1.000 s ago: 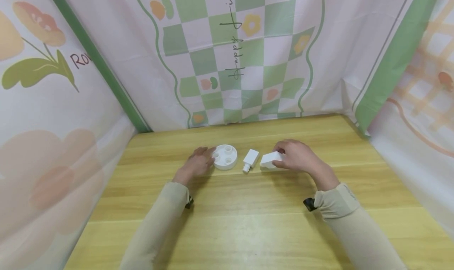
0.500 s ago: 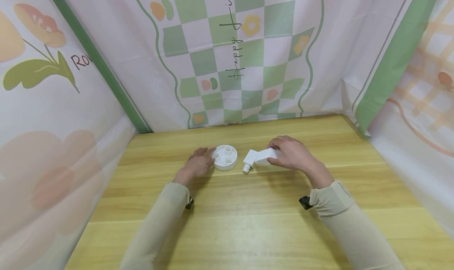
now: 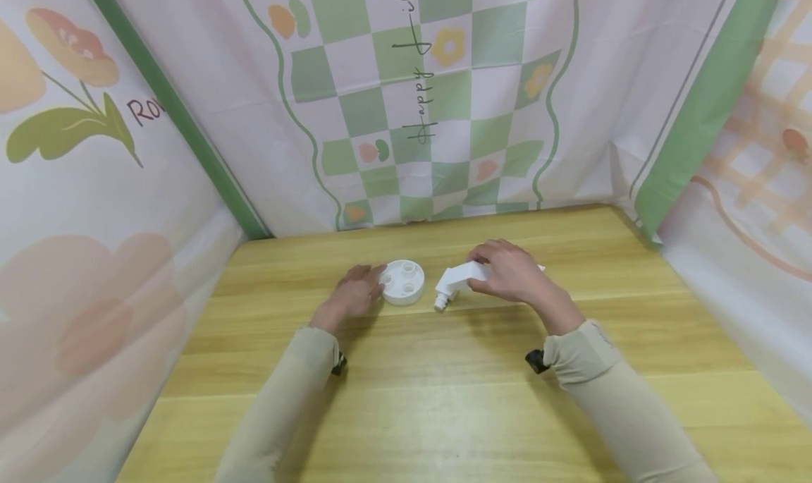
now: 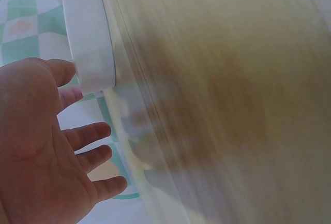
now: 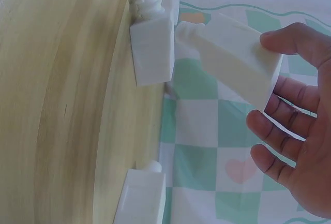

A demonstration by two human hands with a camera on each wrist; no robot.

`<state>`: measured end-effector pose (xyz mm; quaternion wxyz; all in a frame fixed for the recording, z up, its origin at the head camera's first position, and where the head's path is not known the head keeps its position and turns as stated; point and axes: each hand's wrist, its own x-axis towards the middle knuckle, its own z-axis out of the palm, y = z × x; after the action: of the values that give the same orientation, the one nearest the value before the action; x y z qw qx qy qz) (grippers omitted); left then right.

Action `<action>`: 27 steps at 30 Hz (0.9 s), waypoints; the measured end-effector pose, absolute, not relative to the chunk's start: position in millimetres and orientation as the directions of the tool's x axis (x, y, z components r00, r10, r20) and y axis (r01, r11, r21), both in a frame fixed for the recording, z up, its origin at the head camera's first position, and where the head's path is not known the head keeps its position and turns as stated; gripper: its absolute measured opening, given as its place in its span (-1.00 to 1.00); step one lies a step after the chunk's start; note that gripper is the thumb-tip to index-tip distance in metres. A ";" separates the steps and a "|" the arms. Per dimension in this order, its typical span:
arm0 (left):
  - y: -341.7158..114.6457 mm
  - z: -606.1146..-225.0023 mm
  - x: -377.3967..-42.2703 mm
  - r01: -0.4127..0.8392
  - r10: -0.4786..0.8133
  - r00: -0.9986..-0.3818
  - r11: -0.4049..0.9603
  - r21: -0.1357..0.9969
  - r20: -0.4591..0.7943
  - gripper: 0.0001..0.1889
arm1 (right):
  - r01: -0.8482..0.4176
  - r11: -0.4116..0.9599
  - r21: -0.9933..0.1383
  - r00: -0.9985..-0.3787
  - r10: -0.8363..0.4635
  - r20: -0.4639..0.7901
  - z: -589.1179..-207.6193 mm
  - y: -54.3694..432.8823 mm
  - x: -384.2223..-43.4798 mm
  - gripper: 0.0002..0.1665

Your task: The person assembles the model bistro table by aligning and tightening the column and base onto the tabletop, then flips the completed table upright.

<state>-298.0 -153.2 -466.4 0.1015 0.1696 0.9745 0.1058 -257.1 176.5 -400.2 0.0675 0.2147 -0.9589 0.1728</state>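
Note:
My right hand (image 3: 510, 271) pinches a white rectangular bottle-shaped piece (image 5: 238, 56) with a short neck, thumb on one side and fingers on the other. It is raised and tilted, neck pointing left. A similar white piece (image 5: 152, 50) with a stepped, screw-like neck lies on the table just left of it; the held piece overlaps it in the head view. The left hand (image 3: 355, 291) has its fingers spread, with fingertips at the left edge of a round white base (image 3: 403, 292). That base lies flat and has several raised round sockets.
Another white block with a short neck (image 5: 140, 198) lies beyond my right hand, mostly hidden by it in the head view. The wooden table (image 3: 419, 398) ends at a back curtain (image 3: 438, 102) with green checks; printed curtains hang at both sides.
My right hand has moved left with the white piece, bringing it over the one lying on the table. The left hand and the round base have stayed in place.

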 end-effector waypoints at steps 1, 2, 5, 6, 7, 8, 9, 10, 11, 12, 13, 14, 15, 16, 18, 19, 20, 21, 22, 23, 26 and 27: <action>-153.3 -466.7 -297.9 0.306 0.350 -0.922 0.921 0.240 -0.165 -0.41 | -0.440 0.845 -0.304 -0.896 -0.392 0.207 -400.5 175.7 -257.4 -0.51; -153.5 -467.1 -297.7 0.302 0.347 -0.922 0.922 0.243 -0.169 -0.41 | -0.443 0.843 -0.305 -0.895 -0.394 0.210 -400.8 175.0 -257.7 -0.51; -153.6 -467.6 -297.5 0.299 0.345 -0.922 0.922 0.245 -0.173 -0.40 | -0.457 0.834 -0.310 -0.887 -0.403 0.224 -400.8 172.1 -258.7 -0.52; -153.7 -467.6 -297.4 0.299 0.345 -0.923 0.922 0.246 -0.172 -0.40 | -0.462 0.830 -0.312 -0.885 -0.406 0.229 -400.6 170.9 -259.1 -0.52; -153.6 -467.6 -297.3 0.299 0.345 -0.923 0.922 0.247 -0.171 -0.40 | -0.467 0.827 -0.314 -0.882 -0.410 0.234 -400.5 169.9 -259.7 -0.53; -153.6 -467.7 -297.3 0.298 0.345 -0.923 0.921 0.249 -0.170 -0.40 | -0.468 0.826 -0.316 -0.882 -0.410 0.234 -400.3 168.6 -260.3 -0.53; -153.6 -467.6 -297.2 0.298 0.344 -0.923 0.922 0.249 -0.169 -0.40 | -0.471 0.823 -0.317 -0.880 -0.412 0.236 -400.2 167.5 -261.0 -0.53; -153.5 -467.6 -297.2 0.298 0.344 -0.924 0.921 0.250 -0.168 -0.40 | -0.471 0.823 -0.317 -0.880 -0.412 0.236 -400.4 166.2 -261.8 -0.53; -153.5 -467.7 -297.2 0.295 0.342 -0.924 0.922 0.250 -0.170 -0.40 | -0.471 0.822 -0.319 -0.880 -0.413 0.234 -400.5 165.1 -262.4 -0.53; -153.5 -467.7 -297.1 0.294 0.340 -0.925 0.923 0.249 -0.171 -0.40 | -0.471 0.822 -0.321 -0.880 -0.414 0.232 -400.6 164.0 -263.0 -0.52; -153.6 -467.6 -296.9 0.292 0.338 -0.925 0.924 0.246 -0.173 -0.40 | -0.470 0.821 -0.324 -0.881 -0.413 0.229 -400.7 162.8 -263.6 -0.52; -153.5 -467.6 -296.8 0.291 0.337 -0.925 0.925 0.246 -0.175 -0.40 | -0.466 0.822 -0.328 -0.884 -0.412 0.223 -400.8 161.6 -264.2 -0.51; -153.6 -467.5 -296.6 0.290 0.337 -0.925 0.925 0.246 -0.175 -0.40 | -0.463 0.822 -0.332 -0.885 -0.410 0.219 -400.9 160.4 -264.9 -0.51; -153.7 -467.2 -296.4 0.289 0.336 -0.925 0.924 0.249 -0.176 -0.40 | -0.460 0.822 -0.337 -0.887 -0.410 0.213 -401.0 159.1 -265.5 -0.51; -153.8 -466.6 -295.8 0.288 0.336 -0.926 0.924 0.251 -0.174 -0.40 | -0.463 0.817 -0.344 -0.886 -0.413 0.211 -400.7 156.7 -266.7 -0.51; -153.7 -466.3 -295.6 0.289 0.336 -0.926 0.924 0.252 -0.172 -0.40 | -0.465 0.814 -0.347 -0.885 -0.415 0.212 -400.7 155.4 -267.3 -0.51; -153.7 -466.1 -295.5 0.290 0.337 -0.926 0.923 0.253 -0.170 -0.40 | -0.469 0.812 -0.347 -0.883 -0.418 0.215 -400.7 154.0 -267.9 -0.51; -153.7 -465.8 -295.3 0.290 0.337 -0.926 0.923 0.253 -0.169 -0.41 | -0.476 0.808 -0.347 -0.879 -0.423 0.220 -401.0 152.7 -268.7 -0.51; -153.5 -465.6 -295.2 0.292 0.339 -0.926 0.922 0.254 -0.166 -0.41 | -0.484 0.804 -0.345 -0.875 -0.428 0.227 -401.3 151.5 -269.3 -0.51; -153.3 -465.4 -295.1 0.293 0.339 -0.926 0.922 0.251 -0.165 -0.41 | -0.491 0.801 -0.342 -0.870 -0.434 0.235 -401.3 150.1 -269.8 -0.52; -152.9 -465.4 -294.7 0.295 0.340 -0.926 0.923 0.248 -0.162 -0.41 | -0.506 0.795 -0.334 -0.861 -0.443 0.249 -401.4 145.6 -271.6 -0.53; -152.7 -465.3 -294.7 0.295 0.340 -0.926 0.923 0.249 -0.162 -0.41 | -0.510 0.793 -0.333 -0.859 -0.446 0.252 -401.2 144.2 -272.2 -0.53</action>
<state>-294.7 -152.7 -465.3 0.1016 0.1628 0.9752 0.1106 -272.2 144.2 -401.2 0.0804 0.2531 -0.9435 0.1981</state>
